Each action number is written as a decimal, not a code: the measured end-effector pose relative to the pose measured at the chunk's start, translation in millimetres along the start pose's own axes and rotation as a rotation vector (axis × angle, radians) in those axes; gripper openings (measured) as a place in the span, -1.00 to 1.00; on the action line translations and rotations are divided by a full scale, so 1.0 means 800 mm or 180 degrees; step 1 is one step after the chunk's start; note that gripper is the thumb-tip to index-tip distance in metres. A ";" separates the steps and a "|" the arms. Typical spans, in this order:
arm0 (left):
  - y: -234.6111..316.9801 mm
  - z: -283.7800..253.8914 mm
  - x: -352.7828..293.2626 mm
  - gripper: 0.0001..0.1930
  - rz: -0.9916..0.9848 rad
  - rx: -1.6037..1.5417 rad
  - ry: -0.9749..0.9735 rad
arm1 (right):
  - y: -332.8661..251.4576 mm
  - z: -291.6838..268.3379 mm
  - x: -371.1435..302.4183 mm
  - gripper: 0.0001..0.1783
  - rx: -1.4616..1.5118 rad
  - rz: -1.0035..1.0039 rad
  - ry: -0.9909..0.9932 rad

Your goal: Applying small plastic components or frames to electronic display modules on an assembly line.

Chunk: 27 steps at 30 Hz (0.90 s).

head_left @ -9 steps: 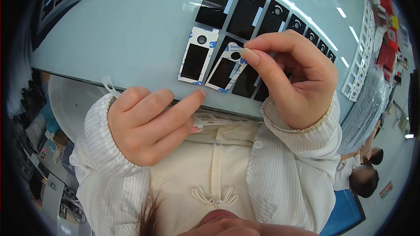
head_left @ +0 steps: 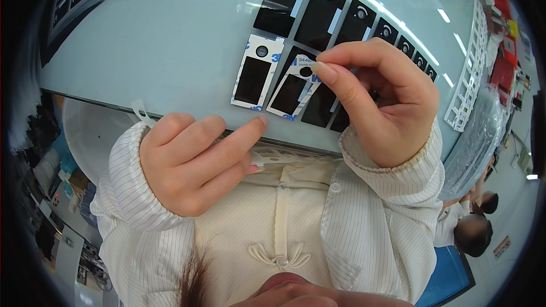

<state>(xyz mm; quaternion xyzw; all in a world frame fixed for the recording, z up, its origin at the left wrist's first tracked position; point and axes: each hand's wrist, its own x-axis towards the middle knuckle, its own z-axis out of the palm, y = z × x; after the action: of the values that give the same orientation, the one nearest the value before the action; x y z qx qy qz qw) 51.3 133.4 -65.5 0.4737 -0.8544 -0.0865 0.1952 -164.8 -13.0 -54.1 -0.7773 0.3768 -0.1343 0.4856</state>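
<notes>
My right hand point(head_left: 384, 99) pinches the upper right corner of a white adhesive frame point(head_left: 277, 108) with blue print between thumb and index finger. This frame lies tilted over a black rectangular panel point(head_left: 291, 57) and does not line up with it. To its left, another panel point(head_left: 253, 81) with a round lens carries a similar white frame squarely around its edges. My left hand point(head_left: 193, 162) rests at the table's near edge, its index finger stretched toward the tilted frame and the others loosely bent. Its thumb is mostly hidden beneath the fingers.
Several black panels point(head_left: 321, 14) with round lenses stand in rows on the pale glossy table point(head_left: 153, 40). A white perforated sheet point(head_left: 466, 62) and clear plastic wrap point(head_left: 475, 148) lie along the right. Below the near edge is a white round container point(head_left: 85, 131). Another person point(head_left: 472, 233) is at the far right.
</notes>
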 end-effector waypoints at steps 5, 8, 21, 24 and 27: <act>0.000 0.001 0.000 -0.78 0.0016 -0.0005 -0.0003 | -0.001 -0.001 0.000 -0.86 -0.0015 0.0007 -0.0021; -0.001 0.003 0.000 -0.77 0.0020 -0.0038 0.0046 | -0.001 -0.002 -0.001 -0.86 0.0021 -0.0038 0.0040; -0.001 0.002 0.000 -0.77 -0.0019 -0.0024 0.0031 | -0.001 -0.001 0.000 -0.86 0.0013 -0.0027 -0.0025; 0.000 -0.001 -0.003 -0.77 0.0002 0.0033 0.0009 | -0.004 0.000 0.000 -0.86 -0.0006 -0.0049 -0.0025; -0.002 0.003 0.002 -0.77 0.0014 -0.0005 0.0005 | 0.000 -0.004 0.000 -0.86 -0.0035 -0.0017 -0.0012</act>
<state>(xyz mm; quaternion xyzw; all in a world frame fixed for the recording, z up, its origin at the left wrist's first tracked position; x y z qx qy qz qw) 50.6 131.2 -67.5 0.4718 -0.8552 -0.0863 0.1965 -166.5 -15.0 -52.3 -0.7812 0.3745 -0.1320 0.4817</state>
